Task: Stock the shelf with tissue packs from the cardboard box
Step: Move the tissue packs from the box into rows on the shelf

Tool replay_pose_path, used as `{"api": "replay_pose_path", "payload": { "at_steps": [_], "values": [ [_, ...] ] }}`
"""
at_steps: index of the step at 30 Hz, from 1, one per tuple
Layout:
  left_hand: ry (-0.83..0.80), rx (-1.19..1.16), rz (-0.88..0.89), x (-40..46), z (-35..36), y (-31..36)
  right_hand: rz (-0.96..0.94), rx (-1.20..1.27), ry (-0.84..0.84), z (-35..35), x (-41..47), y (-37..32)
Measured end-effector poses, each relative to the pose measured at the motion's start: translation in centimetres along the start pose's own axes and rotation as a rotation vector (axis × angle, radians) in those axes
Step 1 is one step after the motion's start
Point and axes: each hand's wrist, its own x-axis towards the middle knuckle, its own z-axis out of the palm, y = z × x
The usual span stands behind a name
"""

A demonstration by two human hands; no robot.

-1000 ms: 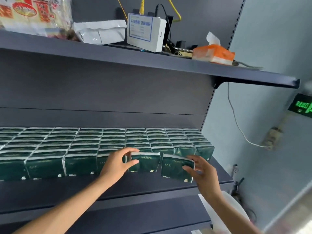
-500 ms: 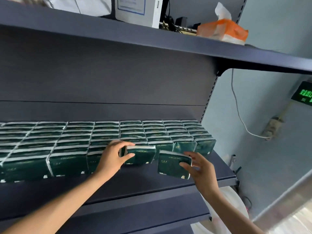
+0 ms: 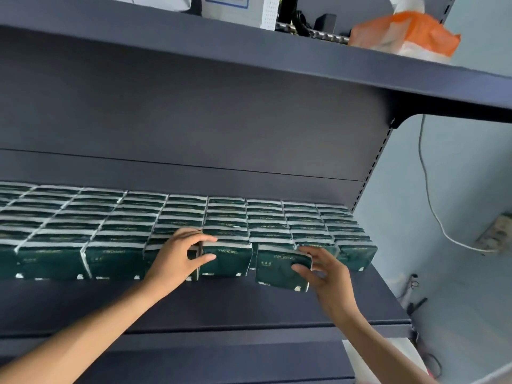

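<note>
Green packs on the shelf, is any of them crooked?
Yes. One pack, held by the right hand, sticks out in front of the front row and sits tilted, not yet flush with its neighbours.

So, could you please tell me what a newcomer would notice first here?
Rows of dark green tissue packs fill the middle shelf. At their front edge the left hand holds one pack, while the right hand grips another. An orange tissue pack sits on the top shelf.
</note>
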Motion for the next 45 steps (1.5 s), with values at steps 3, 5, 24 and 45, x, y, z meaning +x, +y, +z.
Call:
{"api": "replay_pose_path", "payload": {
  "at_steps": [3, 5, 24, 45],
  "values": [
    [-0.021, 0.023, 0.031, 0.2, 0.0, -0.3, -0.015, -0.005, -0.024, 0.2, 0.6, 0.8],
    [-0.031, 0.055, 0.061, 0.3, 0.1, -0.4, -0.02, -0.013, -0.035, 0.4, 0.9, 1.2],
    [0.011, 0.288, 0.186, -0.3, 0.5, -0.8, -0.035, -0.04, -0.097, 0.9, 0.7, 2.7],
    [0.033, 0.337, 0.181, -0.2, 0.8, -0.8, -0.09, -0.065, -0.064, 2.7, 2.8, 5.3]
  ]
}}
